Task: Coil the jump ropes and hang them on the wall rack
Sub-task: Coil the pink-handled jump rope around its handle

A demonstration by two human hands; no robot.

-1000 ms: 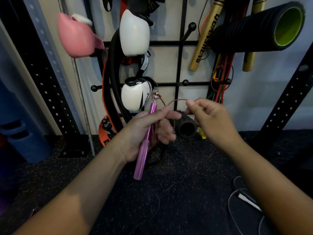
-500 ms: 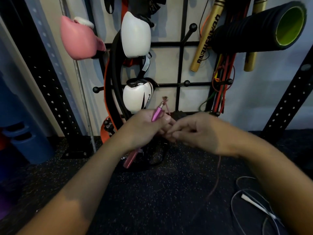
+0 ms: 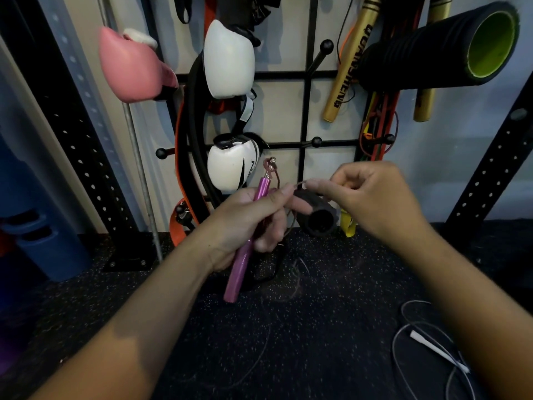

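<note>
My left hand (image 3: 248, 223) grips a pink metal jump rope handle (image 3: 245, 255), held upright with its swivel end on top. A thin reddish cable (image 3: 278, 180) runs from the swivel down into my left fingers. My right hand (image 3: 372, 197) pinches that same cable just right of my left thumb. More of the cable trails loosely over the floor (image 3: 253, 362). A second jump rope, white (image 3: 432, 350), lies in loose loops on the floor at lower right. The black wall rack (image 3: 308, 111) with ball-tipped pegs stands right in front of me.
On the rack hang a pink boxing glove (image 3: 129, 67), two white gloves (image 3: 229, 62), black and orange bands (image 3: 190, 140), gold sticks (image 3: 349, 67) and a black foam roller (image 3: 441, 47). A small black roller (image 3: 317, 215) sits low. Perforated black uprights (image 3: 487, 174) flank both sides.
My hands came together at the handle half a second ago; now my right hand has drawn back to the right with a pinch of cable. The handle is more upright again.
</note>
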